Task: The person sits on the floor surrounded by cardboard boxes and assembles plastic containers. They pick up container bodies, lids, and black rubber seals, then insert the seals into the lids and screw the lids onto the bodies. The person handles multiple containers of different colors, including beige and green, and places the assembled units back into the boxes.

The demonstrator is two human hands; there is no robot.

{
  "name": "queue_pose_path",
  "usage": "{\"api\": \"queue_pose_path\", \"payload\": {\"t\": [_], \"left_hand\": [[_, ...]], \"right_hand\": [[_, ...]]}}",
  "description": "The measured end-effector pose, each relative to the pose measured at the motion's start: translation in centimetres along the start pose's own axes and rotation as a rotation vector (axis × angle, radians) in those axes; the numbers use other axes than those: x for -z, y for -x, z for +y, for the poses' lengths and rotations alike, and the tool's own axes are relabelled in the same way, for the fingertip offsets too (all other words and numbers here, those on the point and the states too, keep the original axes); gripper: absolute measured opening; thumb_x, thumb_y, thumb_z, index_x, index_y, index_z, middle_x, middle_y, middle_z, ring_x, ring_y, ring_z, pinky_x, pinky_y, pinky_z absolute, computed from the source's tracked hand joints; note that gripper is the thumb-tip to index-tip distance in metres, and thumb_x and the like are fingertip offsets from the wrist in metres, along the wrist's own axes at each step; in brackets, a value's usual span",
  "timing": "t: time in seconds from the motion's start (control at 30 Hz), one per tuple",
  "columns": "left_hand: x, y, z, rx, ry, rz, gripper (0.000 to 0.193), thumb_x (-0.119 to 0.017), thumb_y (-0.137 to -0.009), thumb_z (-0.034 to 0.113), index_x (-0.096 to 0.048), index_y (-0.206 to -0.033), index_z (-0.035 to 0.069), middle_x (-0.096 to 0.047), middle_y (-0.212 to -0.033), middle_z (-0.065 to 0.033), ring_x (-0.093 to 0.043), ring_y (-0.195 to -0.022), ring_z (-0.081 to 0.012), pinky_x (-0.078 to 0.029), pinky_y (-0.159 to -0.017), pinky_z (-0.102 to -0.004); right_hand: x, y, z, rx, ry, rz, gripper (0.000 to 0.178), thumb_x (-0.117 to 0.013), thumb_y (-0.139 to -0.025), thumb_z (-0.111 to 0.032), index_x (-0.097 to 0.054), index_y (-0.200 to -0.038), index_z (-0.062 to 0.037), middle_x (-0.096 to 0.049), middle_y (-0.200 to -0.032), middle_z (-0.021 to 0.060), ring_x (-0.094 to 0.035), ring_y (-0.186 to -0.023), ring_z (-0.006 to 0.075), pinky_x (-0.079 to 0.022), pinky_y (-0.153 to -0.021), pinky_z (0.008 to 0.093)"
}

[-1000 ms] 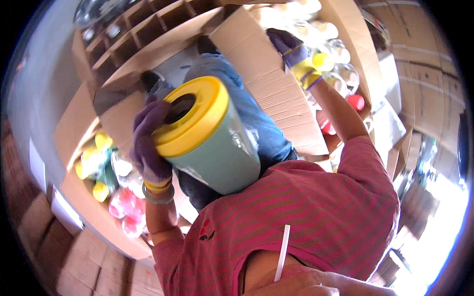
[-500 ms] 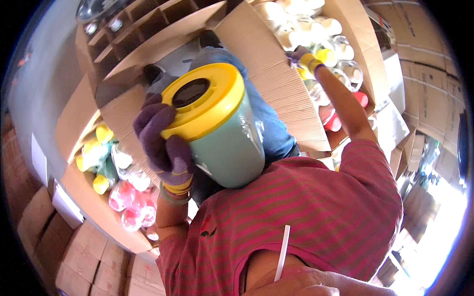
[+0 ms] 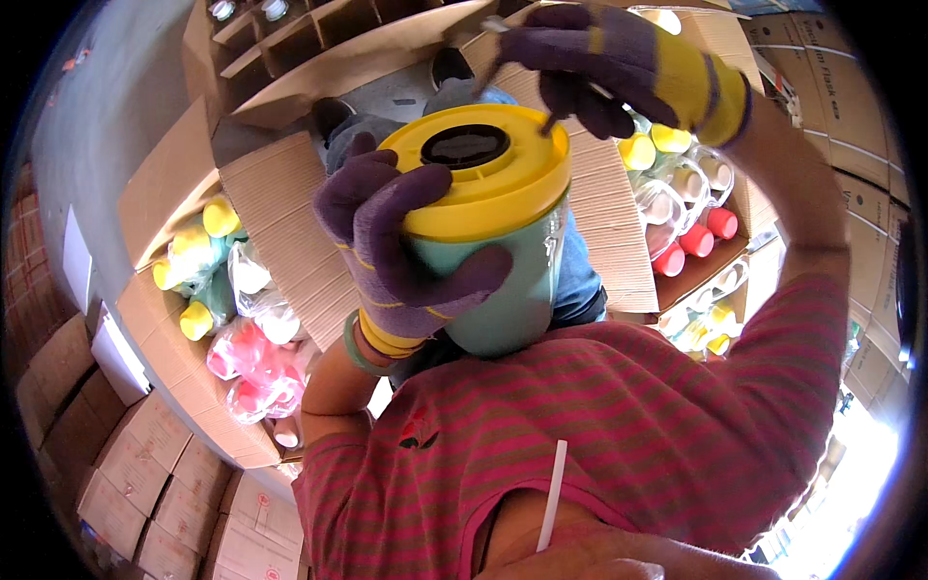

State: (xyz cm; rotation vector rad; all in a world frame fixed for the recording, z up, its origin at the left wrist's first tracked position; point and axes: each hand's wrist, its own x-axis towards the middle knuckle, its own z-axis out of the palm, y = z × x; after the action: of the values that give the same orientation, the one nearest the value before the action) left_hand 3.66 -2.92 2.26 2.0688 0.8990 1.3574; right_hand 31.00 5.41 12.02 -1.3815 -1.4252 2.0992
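Our left hand (image 3: 401,246), in a purple knit glove with yellow stripes, wraps around the upper part of a pale green jug (image 3: 503,290), with the thumb on its wall and the fingers hooked over the edge of the yellow lid (image 3: 493,169). That lid has a round dark opening at its middle, and the jug is held up close in front of us, above our red striped shirt (image 3: 619,425). Our right hand (image 3: 604,63), gloved the same way with a yellow cuff, hangs just above the far rim of the lid with its fingers curled down; something thin seems pinched between them, but we cannot tell what it is. Behind the jug lie open cardboard boxes: the box on our left (image 3: 169,203) holds bagged jugs with yellow and pink lids, and the box on our right (image 3: 619,222) holds more of them with yellow and red lids. A divided carton (image 3: 309,24) sits at the top of the view, and closed cartons (image 3: 155,483) are stacked at the lower left. A white cord (image 3: 553,493) hangs down over our shirt.
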Motion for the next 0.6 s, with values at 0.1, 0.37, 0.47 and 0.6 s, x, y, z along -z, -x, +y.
{"api": "queue_pose_path", "payload": {"t": [0.1,0.37,0.47,0.6], "left_hand": [[-1.3,-0.2,0.4,0.006,0.102,0.089,0.075,-0.088,-0.060,0.043,-0.056,-0.119,0.010,-0.046,-0.111,-0.0115,-0.047,-0.105,-0.0283,-0.039,-0.102,-0.0534],[-1.4,-0.7,0.7,-0.075,0.135,0.088,0.075,-0.088,-0.063,0.034,-0.049,-0.121,0.008,-0.045,-0.117,-0.0145,-0.048,-0.111,-0.0294,-0.039,-0.105,-0.0522],[-2.1,-1.0,0.8,-0.097,0.114,0.110,0.074,-0.090,-0.061,0.038,-0.052,-0.118,0.009,-0.045,-0.114,-0.0131,-0.050,-0.104,-0.0285,-0.042,-0.099,-0.0531],[-1.3,-0.7,0.5,-0.139,0.184,-0.015,0.076,-0.090,-0.065,0.032,-0.048,-0.123,0.007,-0.045,-0.122,-0.0159,-0.047,-0.117,-0.0316,-0.039,-0.108,-0.0497]], "right_hand": [[-3.8,-2.6,-3.9,-0.332,0.256,0.171,0.030,-0.058,-0.098,-0.031,-0.064,-0.097,-0.0015,-0.065,-0.064,0.0087,-0.061,-0.046,0.0169,-0.047,-0.038,0.0277],[-6.9,-2.5,-7.9,-0.537,0.782,0.191,0.026,-0.062,-0.089,-0.028,-0.067,-0.091,-0.0024,-0.067,-0.066,0.0095,-0.065,-0.053,0.0215,-0.053,-0.048,0.0321],[-7.1,-2.6,-8.0,-0.451,0.915,0.113,0.026,-0.062,-0.089,-0.028,-0.067,-0.092,-0.0024,-0.067,-0.068,0.0097,-0.065,-0.055,0.0217,-0.053,-0.050,0.0324],[-6.0,-2.5,-7.0,-0.288,0.961,0.025,0.025,-0.062,-0.089,-0.027,-0.066,-0.093,-0.0025,-0.067,-0.071,0.0098,-0.065,-0.058,0.0220,-0.053,-0.053,0.0327]]}}
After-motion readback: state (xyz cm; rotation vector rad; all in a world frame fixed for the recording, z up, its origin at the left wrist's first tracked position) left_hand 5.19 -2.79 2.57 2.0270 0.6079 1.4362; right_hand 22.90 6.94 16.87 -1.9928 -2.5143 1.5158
